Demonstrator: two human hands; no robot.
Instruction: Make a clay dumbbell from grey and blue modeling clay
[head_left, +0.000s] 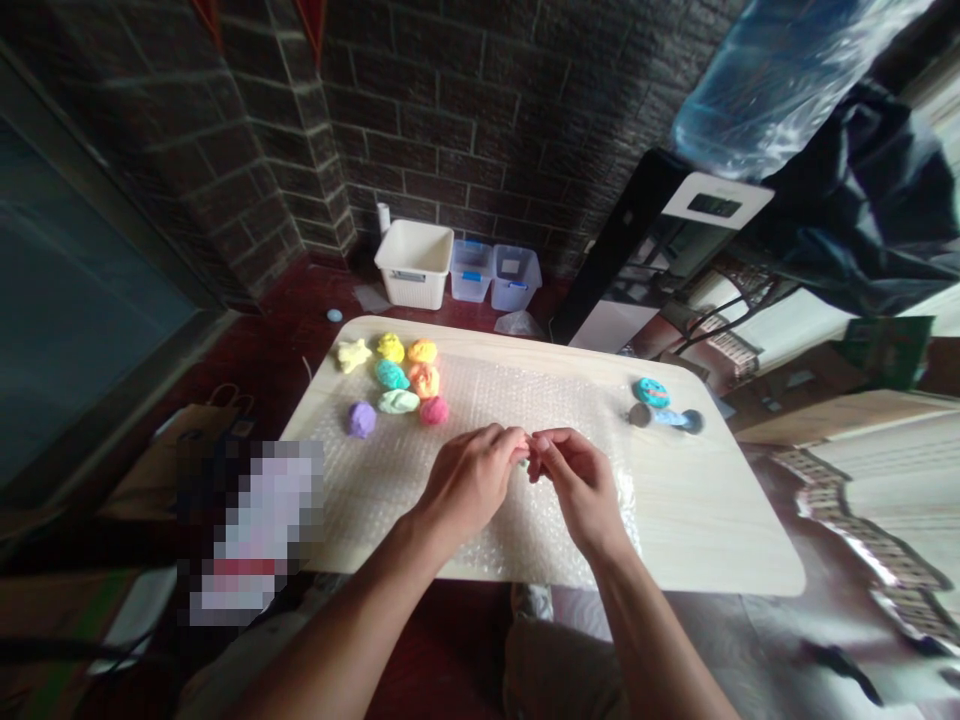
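My left hand (469, 480) and my right hand (577, 485) meet above a sheet of bubble wrap (375, 480), fingertips pinching a small pale green bit of modelling clay (523, 462), which is mostly hidden. To the left of my hands lie several coloured clay lumps, including a yellow star-shaped piece (352, 354), a purple ball (361, 419) and a pink ball (433, 410). On the right of the light wooden table (712, 510) are a blue clay disc (652, 392) and a blue clay-covered roller (667, 419).
A white plastic basket (413, 263) and two clear bins (493, 272) stand on the red floor beyond the table, by a brick wall (465, 110). A small blue ball (334, 315) lies on the floor. A pixelated object (255, 530) is at the table's near left.
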